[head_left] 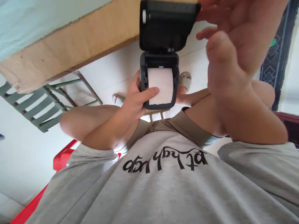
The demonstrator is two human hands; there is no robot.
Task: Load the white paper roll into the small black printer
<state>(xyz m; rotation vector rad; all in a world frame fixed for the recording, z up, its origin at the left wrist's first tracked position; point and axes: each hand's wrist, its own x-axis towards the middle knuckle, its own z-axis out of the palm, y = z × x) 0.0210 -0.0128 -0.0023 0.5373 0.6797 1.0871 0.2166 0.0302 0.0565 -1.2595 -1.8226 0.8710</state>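
Observation:
My left hand (133,101) is wrapped round the near left side of a dark portable receipt printer (175,81). Its thumb lies over a white paper roll (163,83) that sits in the printer's compartment. The printer's black lid (167,32) is swung up and away from me. At upper right, my right hand (235,43) is raised close to the camera, slightly blurred, with its fingers apart. Its fingertips are beside the lid's far right corner; whether they touch it I cannot tell.
A wooden table edge (77,40) with a pale blue cover runs across the upper left. Under it stands a green slatted chair (38,107). Red plastic (63,158) shows at my left side, and a dark patterned panel (272,68) at the right. My bare legs and slippered feet are below.

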